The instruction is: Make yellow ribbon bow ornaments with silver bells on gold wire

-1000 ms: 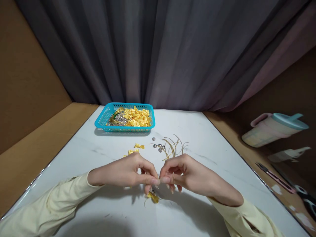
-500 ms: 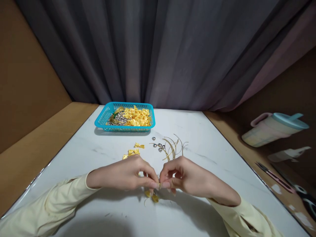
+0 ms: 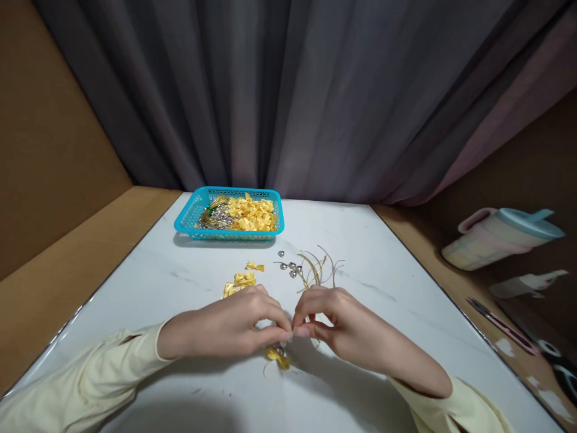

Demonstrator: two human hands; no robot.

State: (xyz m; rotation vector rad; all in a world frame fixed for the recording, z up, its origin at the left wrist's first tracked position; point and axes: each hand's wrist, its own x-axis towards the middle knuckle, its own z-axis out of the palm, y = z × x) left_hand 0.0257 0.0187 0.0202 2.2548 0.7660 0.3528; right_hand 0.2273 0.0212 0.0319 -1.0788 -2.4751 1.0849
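My left hand (image 3: 234,322) and my right hand (image 3: 347,328) meet fingertip to fingertip above the table, each closed in a pinch. Whatever lies between the fingertips is too small to make out. Just below my left fingertips is a yellow satin bow (image 3: 278,359) with a bit of thin gold cord and something silvery beside it. Beyond my left hand lie several more yellow bows (image 3: 243,279). A handful of small silver bells (image 3: 293,266) sits past my fingers, beside curved lengths of gold cord (image 3: 315,264) that my right hand partly covers.
A blue plastic basket (image 3: 180,226) at the back holds bows, bells and a bundle of gold cord. Off the right edge of the white marbled table (image 3: 360,240) stand a lidded tumbler (image 3: 491,237), a white bottle (image 3: 518,284) and a pink-handled tool (image 3: 505,328). A curtain hangs behind.
My right hand's lower fingers have drawn in, and the hand sits slightly further right and lower. Both hands stay pinched together. The bow below them looks nearly unmoved.
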